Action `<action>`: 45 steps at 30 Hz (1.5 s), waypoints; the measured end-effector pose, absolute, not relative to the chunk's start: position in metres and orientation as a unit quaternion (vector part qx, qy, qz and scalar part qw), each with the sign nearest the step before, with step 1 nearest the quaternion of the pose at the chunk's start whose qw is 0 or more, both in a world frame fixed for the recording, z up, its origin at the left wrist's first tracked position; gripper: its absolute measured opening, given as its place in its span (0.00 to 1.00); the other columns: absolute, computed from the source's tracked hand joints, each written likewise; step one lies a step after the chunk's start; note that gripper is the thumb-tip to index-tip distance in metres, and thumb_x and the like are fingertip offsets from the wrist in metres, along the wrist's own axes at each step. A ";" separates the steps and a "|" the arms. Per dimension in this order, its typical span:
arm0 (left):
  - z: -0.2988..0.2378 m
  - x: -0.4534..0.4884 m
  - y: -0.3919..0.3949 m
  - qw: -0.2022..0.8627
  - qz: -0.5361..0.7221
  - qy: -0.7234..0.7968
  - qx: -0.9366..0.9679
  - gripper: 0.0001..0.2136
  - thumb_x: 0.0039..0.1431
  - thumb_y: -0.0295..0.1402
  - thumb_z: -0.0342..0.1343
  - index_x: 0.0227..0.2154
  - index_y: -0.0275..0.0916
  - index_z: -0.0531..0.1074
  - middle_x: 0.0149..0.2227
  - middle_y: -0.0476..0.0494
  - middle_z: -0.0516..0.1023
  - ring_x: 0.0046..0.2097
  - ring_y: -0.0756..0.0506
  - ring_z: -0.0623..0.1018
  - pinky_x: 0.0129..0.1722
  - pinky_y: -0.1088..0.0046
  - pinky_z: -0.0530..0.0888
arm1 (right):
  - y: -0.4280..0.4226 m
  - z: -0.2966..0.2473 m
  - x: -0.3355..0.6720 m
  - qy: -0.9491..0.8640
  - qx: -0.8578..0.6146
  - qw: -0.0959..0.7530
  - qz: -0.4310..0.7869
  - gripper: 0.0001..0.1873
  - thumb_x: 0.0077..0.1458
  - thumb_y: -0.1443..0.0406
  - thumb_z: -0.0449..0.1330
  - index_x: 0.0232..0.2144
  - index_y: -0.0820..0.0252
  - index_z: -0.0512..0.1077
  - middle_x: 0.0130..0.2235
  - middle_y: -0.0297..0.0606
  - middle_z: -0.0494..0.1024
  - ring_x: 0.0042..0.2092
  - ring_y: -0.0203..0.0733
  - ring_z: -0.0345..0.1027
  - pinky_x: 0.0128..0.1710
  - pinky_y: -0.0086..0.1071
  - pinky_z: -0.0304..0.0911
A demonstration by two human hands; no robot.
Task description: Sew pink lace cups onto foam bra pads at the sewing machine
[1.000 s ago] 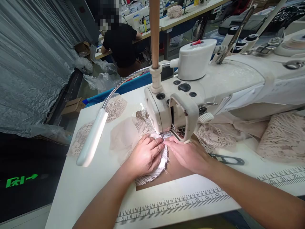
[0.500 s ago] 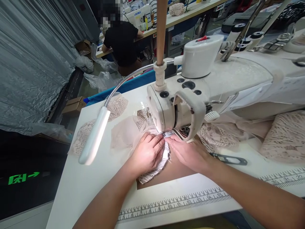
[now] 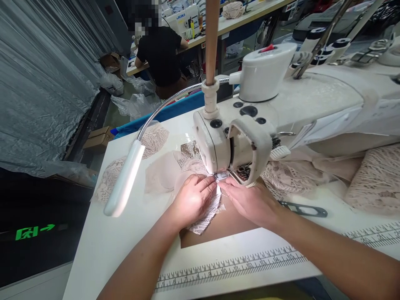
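Observation:
Below the head of a white sewing machine (image 3: 212,143), a pale pink lace piece (image 3: 204,221) runs up to the needle area. My left hand (image 3: 193,200) lies over it, fingers bent close together, gripping the lace against the bed just left of the presser foot (image 3: 221,176). From the right, my right hand (image 3: 246,198) pinches the lace edge with its fingertips right by the foot. Part of the lace is hidden under my left palm. The needle tip cannot be made out.
A lamp (image 3: 125,179) on a bent metal neck hangs at the left. Lace cups (image 3: 154,139) lie behind it, and more lace fabric (image 3: 375,179) at the right. A metal tool (image 3: 308,209) rests near my right wrist. A printed ruler (image 3: 231,268) runs along the front edge.
The lace piece has slid away from me towards the needle, its lower end now nearer my left hand. Both hands keep almost the same place. The view has shifted slightly.

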State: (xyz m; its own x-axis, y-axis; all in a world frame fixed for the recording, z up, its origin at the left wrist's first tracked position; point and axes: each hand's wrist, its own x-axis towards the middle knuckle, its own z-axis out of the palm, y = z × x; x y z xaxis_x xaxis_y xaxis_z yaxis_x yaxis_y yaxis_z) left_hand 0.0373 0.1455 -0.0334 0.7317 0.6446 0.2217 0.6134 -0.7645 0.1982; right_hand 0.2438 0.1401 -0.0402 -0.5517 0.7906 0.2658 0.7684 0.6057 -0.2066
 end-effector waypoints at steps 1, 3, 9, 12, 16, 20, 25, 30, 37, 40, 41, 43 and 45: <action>-0.034 0.037 0.146 0.057 0.138 0.339 0.929 0.15 0.62 0.26 0.46 0.50 0.33 0.69 0.53 0.36 0.73 0.49 0.40 0.71 0.48 0.58 0.71 | 0.140 -0.040 0.245 -0.881 -0.438 0.171 0.039 0.15 0.56 0.74 0.49 0.35 0.59 0.75 0.29 0.36 0.73 0.29 0.37 0.63 0.29 0.31 0.53; -0.035 0.037 0.148 0.058 0.135 0.343 0.928 0.15 0.62 0.27 0.45 0.50 0.32 0.68 0.53 0.36 0.73 0.48 0.41 0.72 0.48 0.58 0.71 | 0.140 -0.040 0.246 -0.884 -0.429 0.181 0.048 0.16 0.56 0.74 0.48 0.36 0.59 0.75 0.30 0.36 0.74 0.30 0.37 0.63 0.30 0.31 0.54; -0.036 0.037 0.152 0.048 0.138 0.362 0.921 0.16 0.65 0.31 0.43 0.51 0.34 0.68 0.53 0.37 0.73 0.48 0.40 0.72 0.45 0.58 0.71 | 0.140 -0.044 0.244 -0.881 -0.428 0.200 0.034 0.17 0.59 0.71 0.47 0.41 0.59 0.76 0.34 0.38 0.77 0.32 0.38 0.67 0.32 0.31 0.59; -0.034 0.035 0.151 0.026 0.130 0.381 0.915 0.16 0.65 0.33 0.44 0.51 0.34 0.69 0.53 0.38 0.73 0.47 0.39 0.71 0.44 0.57 0.71 | 0.140 -0.048 0.241 -0.876 -0.443 0.189 0.009 0.18 0.59 0.71 0.47 0.43 0.58 0.75 0.34 0.38 0.77 0.32 0.38 0.68 0.31 0.30 0.60; -0.029 0.033 0.149 0.022 0.106 0.398 0.911 0.19 0.65 0.38 0.44 0.53 0.34 0.68 0.55 0.38 0.71 0.51 0.37 0.69 0.47 0.55 0.68 | 0.140 -0.051 0.242 -0.876 -0.442 0.190 0.005 0.19 0.57 0.72 0.49 0.45 0.57 0.74 0.35 0.37 0.77 0.32 0.37 0.68 0.30 0.30 0.59; -0.024 0.030 0.146 0.039 0.088 0.385 0.918 0.23 0.63 0.45 0.45 0.53 0.36 0.67 0.57 0.37 0.68 0.53 0.35 0.67 0.47 0.55 0.66 | 0.140 -0.046 0.246 -0.885 -0.423 0.194 0.032 0.19 0.56 0.73 0.49 0.47 0.57 0.73 0.33 0.36 0.76 0.31 0.37 0.66 0.28 0.29 0.58; -0.021 0.028 0.145 0.069 0.111 0.350 0.928 0.21 0.62 0.44 0.48 0.50 0.36 0.68 0.54 0.36 0.70 0.51 0.38 0.69 0.49 0.58 0.65 | 0.138 -0.040 0.250 -0.893 -0.396 0.201 0.067 0.16 0.59 0.71 0.48 0.40 0.60 0.75 0.32 0.37 0.74 0.28 0.35 0.63 0.28 0.29 0.56; -0.024 0.028 0.144 0.082 0.123 0.374 0.916 0.13 0.61 0.39 0.50 0.36 0.35 0.73 0.36 0.39 0.74 0.39 0.43 0.71 0.40 0.65 0.67 | 0.138 -0.036 0.250 -0.883 -0.407 0.218 0.084 0.15 0.59 0.72 0.47 0.34 0.62 0.74 0.28 0.37 0.72 0.27 0.35 0.61 0.28 0.30 0.55; -0.025 0.028 0.145 0.137 0.170 0.388 0.896 0.10 0.63 0.32 0.46 0.29 0.36 0.70 0.31 0.42 0.74 0.35 0.46 0.71 0.37 0.69 0.67 | 0.138 -0.040 0.251 -0.882 -0.405 0.226 0.081 0.16 0.60 0.71 0.46 0.36 0.61 0.74 0.28 0.38 0.71 0.27 0.36 0.60 0.28 0.30 0.53; -0.020 0.027 0.147 0.178 0.179 0.390 0.886 0.10 0.63 0.32 0.46 0.29 0.37 0.69 0.31 0.42 0.74 0.35 0.47 0.71 0.38 0.69 0.68 | 0.138 -0.042 0.251 -0.884 -0.401 0.227 0.073 0.16 0.59 0.71 0.47 0.38 0.60 0.74 0.29 0.37 0.70 0.27 0.36 0.58 0.27 0.30 0.51; -0.019 0.026 0.147 0.185 0.178 0.393 0.883 0.10 0.63 0.31 0.46 0.28 0.37 0.68 0.31 0.43 0.74 0.34 0.47 0.71 0.38 0.69 0.68 | 0.138 -0.042 0.251 -0.886 -0.398 0.225 0.071 0.16 0.58 0.72 0.47 0.39 0.61 0.74 0.29 0.37 0.70 0.26 0.35 0.57 0.26 0.30 0.50; -0.016 0.026 0.148 0.190 0.169 0.397 0.882 0.10 0.63 0.31 0.45 0.28 0.37 0.68 0.31 0.43 0.73 0.34 0.47 0.71 0.38 0.69 0.68 | 0.139 -0.042 0.251 -0.894 -0.386 0.218 0.070 0.16 0.57 0.73 0.48 0.41 0.61 0.74 0.30 0.36 0.70 0.25 0.34 0.54 0.25 0.30 0.48; -0.016 0.025 0.148 0.189 0.157 0.398 0.884 0.10 0.63 0.32 0.45 0.29 0.37 0.68 0.31 0.43 0.74 0.35 0.46 0.71 0.38 0.68 0.68 | 0.140 -0.040 0.251 -0.903 -0.370 0.205 0.071 0.17 0.55 0.74 0.49 0.42 0.60 0.74 0.31 0.35 0.69 0.25 0.34 0.52 0.25 0.30 0.46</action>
